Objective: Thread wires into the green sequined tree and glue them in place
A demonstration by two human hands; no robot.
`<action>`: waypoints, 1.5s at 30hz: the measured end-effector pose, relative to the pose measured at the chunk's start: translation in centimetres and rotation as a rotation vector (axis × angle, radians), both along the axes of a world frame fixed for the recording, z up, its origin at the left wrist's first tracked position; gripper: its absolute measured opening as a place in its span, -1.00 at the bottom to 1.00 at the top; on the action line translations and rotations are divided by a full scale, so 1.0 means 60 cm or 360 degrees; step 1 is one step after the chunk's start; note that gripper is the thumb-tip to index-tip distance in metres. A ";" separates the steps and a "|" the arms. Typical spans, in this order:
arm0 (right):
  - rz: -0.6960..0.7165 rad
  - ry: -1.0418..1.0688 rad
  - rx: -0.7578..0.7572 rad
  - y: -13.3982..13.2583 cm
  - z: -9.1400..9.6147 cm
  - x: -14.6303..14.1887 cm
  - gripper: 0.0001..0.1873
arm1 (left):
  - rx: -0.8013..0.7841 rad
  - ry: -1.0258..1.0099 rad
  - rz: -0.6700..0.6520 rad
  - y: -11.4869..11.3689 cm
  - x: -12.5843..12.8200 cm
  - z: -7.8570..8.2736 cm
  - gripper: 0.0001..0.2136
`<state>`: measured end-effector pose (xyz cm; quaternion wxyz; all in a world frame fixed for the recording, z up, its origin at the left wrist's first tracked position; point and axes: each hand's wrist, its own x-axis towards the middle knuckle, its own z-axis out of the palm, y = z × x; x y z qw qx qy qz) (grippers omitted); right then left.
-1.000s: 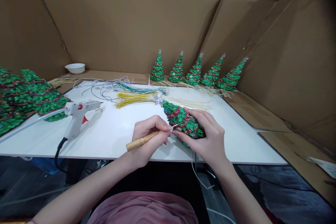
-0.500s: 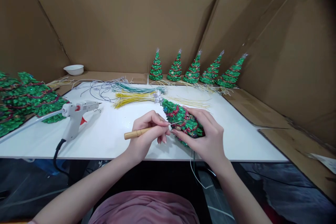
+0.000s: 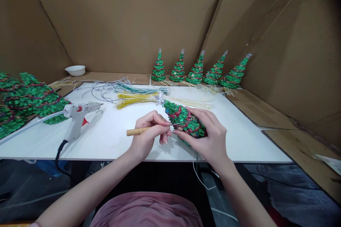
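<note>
Left hand [image 3: 151, 134]: closed round the awl [image 3: 137, 131], whose handle pointed left and whose needle reached over the tree [image 3: 181, 115] (whether the tip touched was too small to tell).
Right hand [image 3: 207, 133]: curled round the tree's lower part, thumb on the near side, holding it.
Tree: tipped over, near the middle of the worktop's [image 3: 247, 142] near edge, star toward the far left.
Yellow wires [image 3: 130, 100]: bundled left of the star, green wires [image 3: 141, 89] behind, nearer the far edge.
Glue gun [image 3: 78, 120]: near the left edge, nozzle pointing right.
Five trees [image 3: 196, 71]: in a row past the far edge.
</note>
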<state>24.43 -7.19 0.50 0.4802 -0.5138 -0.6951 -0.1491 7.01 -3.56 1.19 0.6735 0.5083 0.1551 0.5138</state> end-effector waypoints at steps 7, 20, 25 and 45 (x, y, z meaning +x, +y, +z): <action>0.0000 0.0025 -0.0023 0.000 0.000 0.003 -0.47 | 0.0027 -0.0016 -0.0007 0.003 0.001 -0.003 -0.94; 0.0077 0.0253 -0.0087 0.006 -0.015 0.008 -0.51 | 0.0184 -0.0026 0.0186 0.012 -0.025 0.009 -0.94; 0.0115 0.0207 -0.0042 0.004 -0.014 0.006 -0.49 | 0.0205 -0.0010 0.0151 0.010 -0.023 0.003 -0.96; 0.0148 0.0174 -0.0027 0.001 -0.014 0.003 -0.46 | -0.0092 0.0522 -0.0158 -0.006 -0.085 -0.008 -0.92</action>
